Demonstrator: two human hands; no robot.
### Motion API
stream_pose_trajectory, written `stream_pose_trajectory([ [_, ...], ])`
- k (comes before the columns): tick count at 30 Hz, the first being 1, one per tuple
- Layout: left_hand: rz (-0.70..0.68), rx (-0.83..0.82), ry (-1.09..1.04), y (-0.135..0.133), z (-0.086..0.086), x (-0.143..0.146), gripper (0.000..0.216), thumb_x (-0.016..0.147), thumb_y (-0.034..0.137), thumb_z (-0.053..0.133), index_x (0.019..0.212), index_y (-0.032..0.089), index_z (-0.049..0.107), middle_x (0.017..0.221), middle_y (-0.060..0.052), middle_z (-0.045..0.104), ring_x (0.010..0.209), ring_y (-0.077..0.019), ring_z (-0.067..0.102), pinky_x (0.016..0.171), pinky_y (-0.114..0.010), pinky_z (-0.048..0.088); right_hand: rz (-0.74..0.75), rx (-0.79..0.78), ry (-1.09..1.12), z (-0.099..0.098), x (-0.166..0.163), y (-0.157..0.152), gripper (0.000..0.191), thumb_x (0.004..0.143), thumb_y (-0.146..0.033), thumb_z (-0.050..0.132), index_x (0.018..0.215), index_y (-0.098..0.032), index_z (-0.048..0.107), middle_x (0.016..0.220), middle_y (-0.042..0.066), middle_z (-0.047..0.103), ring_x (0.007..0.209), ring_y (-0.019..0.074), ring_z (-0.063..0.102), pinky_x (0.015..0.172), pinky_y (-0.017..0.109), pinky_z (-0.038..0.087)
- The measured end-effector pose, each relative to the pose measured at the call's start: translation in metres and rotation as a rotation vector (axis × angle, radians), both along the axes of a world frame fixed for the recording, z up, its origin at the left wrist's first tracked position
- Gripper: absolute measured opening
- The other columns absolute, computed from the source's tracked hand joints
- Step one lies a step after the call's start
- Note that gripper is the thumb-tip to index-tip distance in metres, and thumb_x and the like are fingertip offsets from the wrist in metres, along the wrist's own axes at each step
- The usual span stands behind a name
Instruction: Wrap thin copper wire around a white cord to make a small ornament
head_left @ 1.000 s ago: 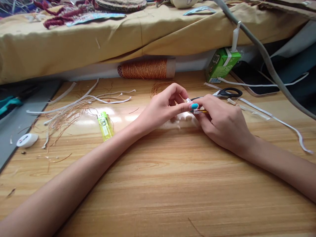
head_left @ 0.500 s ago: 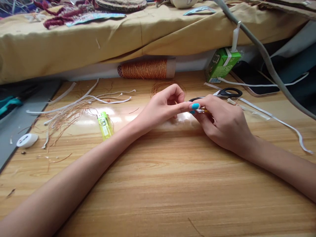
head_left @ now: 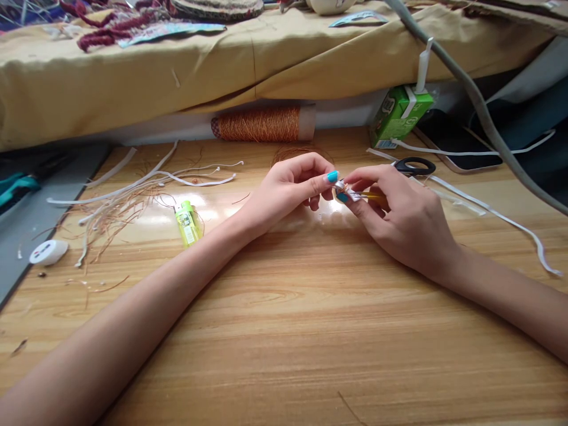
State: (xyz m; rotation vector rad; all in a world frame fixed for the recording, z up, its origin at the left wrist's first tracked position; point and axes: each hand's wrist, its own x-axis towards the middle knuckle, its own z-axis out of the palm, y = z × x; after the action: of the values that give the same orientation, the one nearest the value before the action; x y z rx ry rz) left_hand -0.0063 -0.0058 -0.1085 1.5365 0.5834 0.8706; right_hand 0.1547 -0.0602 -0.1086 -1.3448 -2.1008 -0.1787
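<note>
Between the fingertips of both hands is a small white looped strip (head_left: 341,187), with a bit of orange thread on it. My left hand (head_left: 295,184) pinches its left side between thumb and fingers. From the right, my right hand (head_left: 394,213) grips the same strip with thumb and forefinger. A thin yellow tool (head_left: 375,194) with a pale metal tip also sits in my right hand; its kind is mostly hidden by the fingers. Black-handled scissors (head_left: 415,166) lie just behind my right hand.
An orange thread cone (head_left: 261,125) lies at the back, beside a green drink carton (head_left: 399,118). White strips (head_left: 110,194) and loose threads are scattered left, near a green lighter (head_left: 188,223). A grey cable (head_left: 470,94) hangs at right.
My fingertips have drawn slightly apart, uncovering the white looped strip and the tool's tip. My left thumb has shifted left and up off my right fingers.
</note>
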Motion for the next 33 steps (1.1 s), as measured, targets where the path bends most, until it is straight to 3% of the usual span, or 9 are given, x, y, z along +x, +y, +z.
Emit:
stream_pose_trajectory([
  [5,0.030,0.000,0.031,-0.0009,0.0014,0.0006,0.020,0.071,0.034,0.056,0.068,0.014,0.052,0.059,0.002,0.052,0.054,-0.0054,0.050,0.049,-0.018,0.041,0.014,-0.020,-0.006,0.0016,-0.0004,-0.0012,0.024,0.079,-0.036,0.043,0.094,-0.020,0.053,0.080,0.003,0.060,0.066,0.0132,0.056,0.052,0.024,0.040],
  [11,0.015,-0.005,0.046,-0.0021,0.0036,0.0002,0.023,0.069,0.037,0.057,0.068,0.013,0.053,0.059,0.001,0.054,0.054,-0.0060,0.050,0.050,-0.018,0.041,0.043,-0.005,-0.091,0.0010,0.0016,0.0011,0.019,0.081,-0.027,0.039,0.086,-0.018,0.055,0.079,0.004,0.061,0.068,0.0140,0.055,0.056,0.025,0.040],
  [33,-0.017,-0.004,0.034,-0.0021,0.0043,-0.0014,0.011,0.072,0.023,0.054,0.077,0.014,0.058,0.067,0.000,0.058,0.057,-0.0066,0.051,0.052,-0.019,0.042,-0.007,-0.007,-0.106,0.0002,0.0026,0.0006,0.020,0.082,-0.025,0.035,0.088,-0.022,0.054,0.077,0.004,0.059,0.067,0.0155,0.054,0.054,0.027,0.038],
])
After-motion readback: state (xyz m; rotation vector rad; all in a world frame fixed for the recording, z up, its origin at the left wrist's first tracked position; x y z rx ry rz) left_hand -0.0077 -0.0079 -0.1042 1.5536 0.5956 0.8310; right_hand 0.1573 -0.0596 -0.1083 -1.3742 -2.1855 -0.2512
